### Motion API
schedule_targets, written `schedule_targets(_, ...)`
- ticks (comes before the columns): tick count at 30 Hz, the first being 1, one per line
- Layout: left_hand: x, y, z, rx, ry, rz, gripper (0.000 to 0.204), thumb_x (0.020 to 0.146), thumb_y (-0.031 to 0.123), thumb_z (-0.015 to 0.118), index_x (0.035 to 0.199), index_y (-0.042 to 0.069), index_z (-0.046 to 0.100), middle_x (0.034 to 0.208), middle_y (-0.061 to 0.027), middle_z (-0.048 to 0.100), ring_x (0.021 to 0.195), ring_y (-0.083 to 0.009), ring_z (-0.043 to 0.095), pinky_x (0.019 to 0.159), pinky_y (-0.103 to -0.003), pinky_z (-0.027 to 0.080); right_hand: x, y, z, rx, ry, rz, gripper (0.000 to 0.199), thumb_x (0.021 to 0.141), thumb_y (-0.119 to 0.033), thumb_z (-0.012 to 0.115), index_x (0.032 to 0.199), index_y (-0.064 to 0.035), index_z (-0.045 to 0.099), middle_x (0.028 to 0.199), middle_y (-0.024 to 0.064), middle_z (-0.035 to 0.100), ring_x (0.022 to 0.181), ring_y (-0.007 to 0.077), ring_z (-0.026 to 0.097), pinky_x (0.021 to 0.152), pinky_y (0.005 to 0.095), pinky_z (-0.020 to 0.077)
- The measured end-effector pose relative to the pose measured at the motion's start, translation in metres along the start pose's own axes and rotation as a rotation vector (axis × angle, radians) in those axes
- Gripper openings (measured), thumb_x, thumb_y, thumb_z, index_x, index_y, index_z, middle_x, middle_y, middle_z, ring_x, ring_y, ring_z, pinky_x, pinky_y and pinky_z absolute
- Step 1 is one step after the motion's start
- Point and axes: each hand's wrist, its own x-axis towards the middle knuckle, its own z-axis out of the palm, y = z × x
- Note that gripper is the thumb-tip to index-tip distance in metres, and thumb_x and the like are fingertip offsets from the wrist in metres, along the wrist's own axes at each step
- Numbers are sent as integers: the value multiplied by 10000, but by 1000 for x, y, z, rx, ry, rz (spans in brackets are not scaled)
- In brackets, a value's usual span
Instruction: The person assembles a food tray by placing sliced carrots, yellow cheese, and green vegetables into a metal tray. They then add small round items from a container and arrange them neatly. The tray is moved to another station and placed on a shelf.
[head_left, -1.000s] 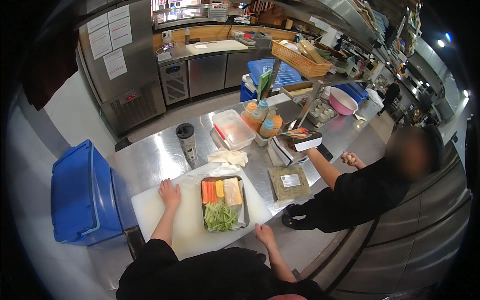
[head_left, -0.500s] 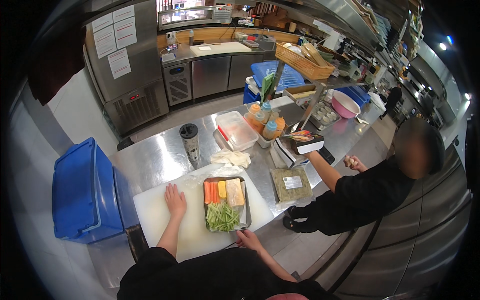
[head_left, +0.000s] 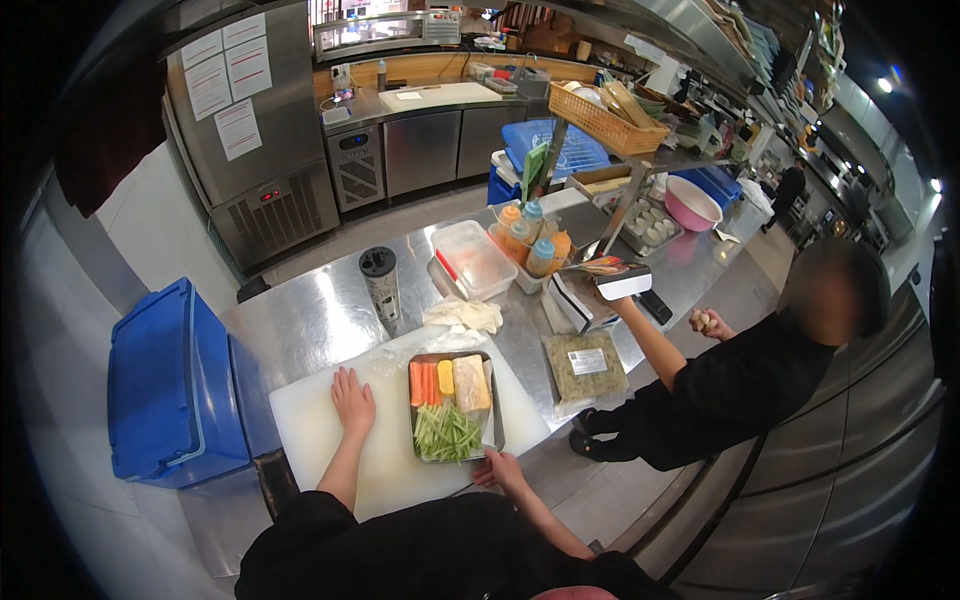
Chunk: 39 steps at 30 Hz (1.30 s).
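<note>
My left hand (head_left: pixel 354 401) lies flat on a white cutting board (head_left: pixel 320 440), fingers stretched out, holding nothing. At the board's right stands a metal tray (head_left: pixel 498 412). In it are orange sticks (head_left: pixel 424 384), yellow pieces (head_left: pixel 446 377), a pale yellow block (head_left: pixel 471 386) and cut green strips (head_left: pixel 446 434). My right hand (head_left: pixel 502 472) is at the tray's near right corner, thumb and fingers apart. Whether it touches the rim is hard to tell. Behind the tray lie clear plastic film (head_left: pixel 440 343) and a crumpled cream cloth (head_left: pixel 466 315).
A co-worker (head_left: pixel 770 370) at the right reaches to an opened box (head_left: pixel 622 282). Nearby are a flat green package (head_left: pixel 586 366), squeeze bottles (head_left: pixel 540 257), a clear lidded container (head_left: pixel 472 260) and a patterned tumbler (head_left: pixel 380 285). A blue bin (head_left: pixel 175 385) stands left.
My right hand has shifted slightly up and to the right, closer to the tray's corner. My left hand stays on the board. The co-worker's hand has tilted the box flap.
</note>
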Motion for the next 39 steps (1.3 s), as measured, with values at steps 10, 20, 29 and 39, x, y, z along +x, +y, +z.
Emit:
schedule_targets(10,3,-4,4,-8,60,16,523,927,226,543,1374,-21,429,1493,-218,353,1411,-360,276,1166,-481,190,-4,-4,-7,18,84,27,377,896,-287,458,891,68,586,689,205,679,555,271,674,474,343,508)
schedule_targets(20,37,59,11,-623,-207,-122,532,920,283,581,1355,9,446,1295,-221,485,1237,-385,455,1050,-437,364,-1,3,-2,-139,155,-54,452,879,-282,452,883,142,611,735,221,699,602,290,699,516,343,546)
schedule_targets(29,65,121,34,-569,-230,-110,543,913,264,588,1393,74,419,1240,-210,532,1100,-372,553,931,-441,449,6,11,-2,-114,113,-87,468,896,-260,423,795,142,641,761,221,708,632,293,709,526,338,552)
schedule_targets(39,81,49,91,-589,-28,-178,269,957,260,519,1051,11,558,829,-155,634,748,-288,639,694,-405,501,10,4,-3,-55,76,-3,473,868,-270,405,811,144,628,768,221,710,644,306,709,547,323,551)
